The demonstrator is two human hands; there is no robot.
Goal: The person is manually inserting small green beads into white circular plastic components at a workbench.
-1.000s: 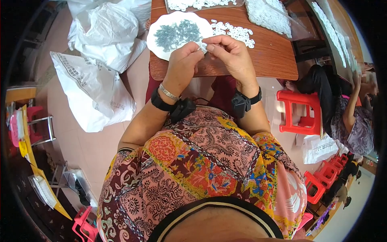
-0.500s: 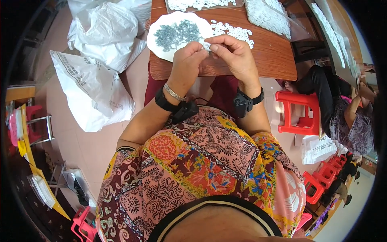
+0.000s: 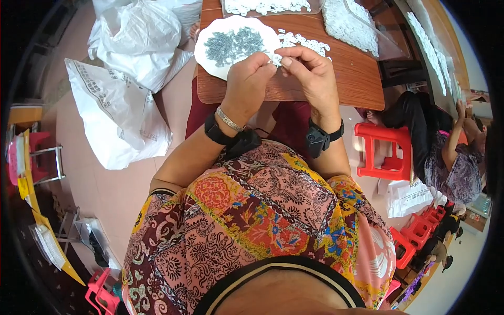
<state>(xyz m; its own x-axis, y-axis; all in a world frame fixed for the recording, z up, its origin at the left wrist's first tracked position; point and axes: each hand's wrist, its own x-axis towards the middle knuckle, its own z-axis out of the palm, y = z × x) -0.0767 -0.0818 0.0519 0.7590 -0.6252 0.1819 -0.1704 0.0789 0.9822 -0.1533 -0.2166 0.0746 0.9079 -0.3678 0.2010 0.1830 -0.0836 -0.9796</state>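
Note:
A small white plastic piece (image 3: 276,59) is pinched between the fingertips of my two hands, just over the near right rim of the scalloped white plate (image 3: 210,68). On that plate lies a pile of small grey metal screws (image 3: 233,44). My left hand (image 3: 247,81) closes thumb against forefinger at the piece's left side; whether it also pinches a screw is too small to make out. My right hand (image 3: 314,76) grips the piece from the right with thumb and forefinger. Loose white plastic pieces (image 3: 310,43) are scattered behind it on the brown wooden table (image 3: 354,79).
Two clear containers of white pieces, one at the back (image 3: 268,6) and one at the right (image 3: 349,26), stand on the table. White sacks (image 3: 139,42) fill the floor at left. A red stool (image 3: 383,152) and a seated person (image 3: 454,157) are at right.
Both hands, still pinching the white piece together, appear slightly further right over the plate's edge. The view has shifted a little. The seated person at right has moved an arm.

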